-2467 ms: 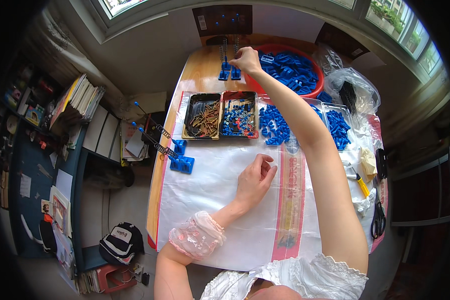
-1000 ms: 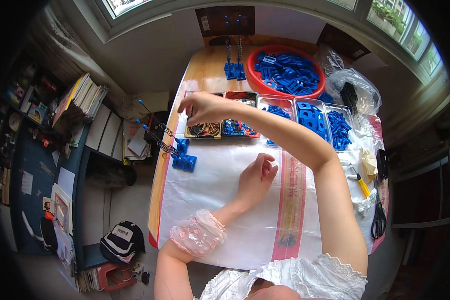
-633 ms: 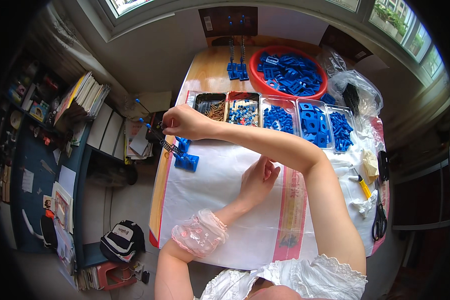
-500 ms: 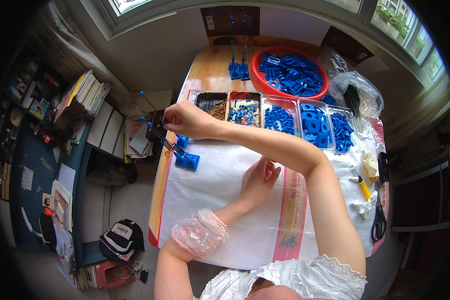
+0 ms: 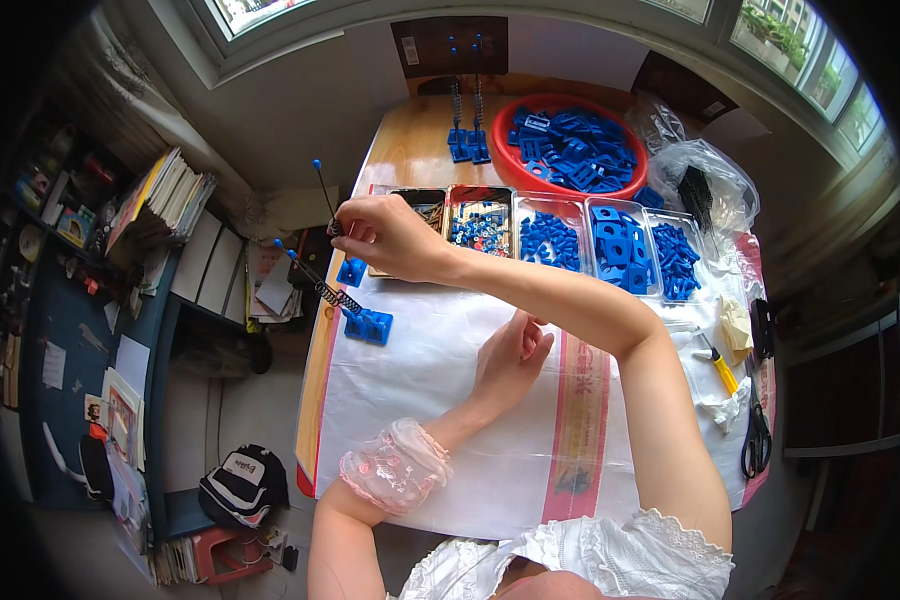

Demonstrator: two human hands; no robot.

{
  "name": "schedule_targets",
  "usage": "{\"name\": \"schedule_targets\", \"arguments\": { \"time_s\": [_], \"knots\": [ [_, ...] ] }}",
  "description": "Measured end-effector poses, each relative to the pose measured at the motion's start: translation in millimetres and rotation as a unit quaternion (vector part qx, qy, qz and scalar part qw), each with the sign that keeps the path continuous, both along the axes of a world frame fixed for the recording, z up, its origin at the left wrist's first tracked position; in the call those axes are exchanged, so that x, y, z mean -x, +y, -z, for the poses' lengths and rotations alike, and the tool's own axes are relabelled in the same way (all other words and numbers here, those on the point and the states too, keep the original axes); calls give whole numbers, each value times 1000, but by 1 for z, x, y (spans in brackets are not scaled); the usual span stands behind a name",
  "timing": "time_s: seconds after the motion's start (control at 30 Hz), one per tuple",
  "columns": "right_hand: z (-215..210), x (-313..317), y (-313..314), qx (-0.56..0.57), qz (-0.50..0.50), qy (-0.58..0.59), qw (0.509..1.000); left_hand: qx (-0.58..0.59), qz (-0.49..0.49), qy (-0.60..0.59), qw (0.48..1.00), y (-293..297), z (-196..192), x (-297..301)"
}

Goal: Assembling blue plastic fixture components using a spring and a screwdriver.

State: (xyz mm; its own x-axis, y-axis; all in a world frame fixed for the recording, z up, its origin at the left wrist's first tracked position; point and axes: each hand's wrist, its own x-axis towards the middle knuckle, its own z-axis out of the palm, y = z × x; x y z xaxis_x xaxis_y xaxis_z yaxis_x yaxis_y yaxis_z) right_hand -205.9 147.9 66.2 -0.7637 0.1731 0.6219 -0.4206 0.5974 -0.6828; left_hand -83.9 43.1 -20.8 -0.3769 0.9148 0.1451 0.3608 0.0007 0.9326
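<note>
My right hand point(image 5: 390, 238) reaches across to the table's left edge, its fingers pinched round a black coil spring point(image 5: 334, 228). A thin rod with a blue ball tip point(image 5: 317, 163) rises from that spring. Partly hidden below the hand is a blue plastic base point(image 5: 351, 271). Just nearer stands another blue base point(image 5: 368, 326) with leaning black springs point(image 5: 336, 296) and blue-tipped rods. My left hand point(image 5: 512, 362) rests over the white cloth point(image 5: 440, 340), fingers curled closed; whatever they hold, if anything, is hidden.
Clear trays hold screws, small metal parts, and blue plastic pieces point(image 5: 550, 240). Behind them sits a red basin point(image 5: 500, 150) of blue parts, beside finished-looking spring stands point(image 5: 468, 145). On the right lie a yellow-handled tool point(image 5: 724, 374), scissors point(image 5: 757, 445) and a plastic bag point(image 5: 730, 190).
The rod at my right hand has swung from leaning left to nearly upright. My right hand has turned slightly, its fingers lower on the spring. My left hand stays about where it was.
</note>
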Motion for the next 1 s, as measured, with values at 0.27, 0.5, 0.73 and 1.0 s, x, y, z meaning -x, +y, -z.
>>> {"name": "schedule_targets", "arguments": {
  "time_s": [0.27,0.5,0.73,1.0],
  "knots": [
    [-20,-51,-9,-22,-1,-112,993,16,-17,9,1000,1,4,0],
    [6,-57,-26,-44,-28,-129,990,52,-12,31,998,3,9,2],
    [13,-49,-30,-40,-2,-67,997,48,-12,23,998,2,9,2],
    [-2,-28,-40,-61,37,-181,981,56,-5,39,998,2,10,4]
  ]
}}
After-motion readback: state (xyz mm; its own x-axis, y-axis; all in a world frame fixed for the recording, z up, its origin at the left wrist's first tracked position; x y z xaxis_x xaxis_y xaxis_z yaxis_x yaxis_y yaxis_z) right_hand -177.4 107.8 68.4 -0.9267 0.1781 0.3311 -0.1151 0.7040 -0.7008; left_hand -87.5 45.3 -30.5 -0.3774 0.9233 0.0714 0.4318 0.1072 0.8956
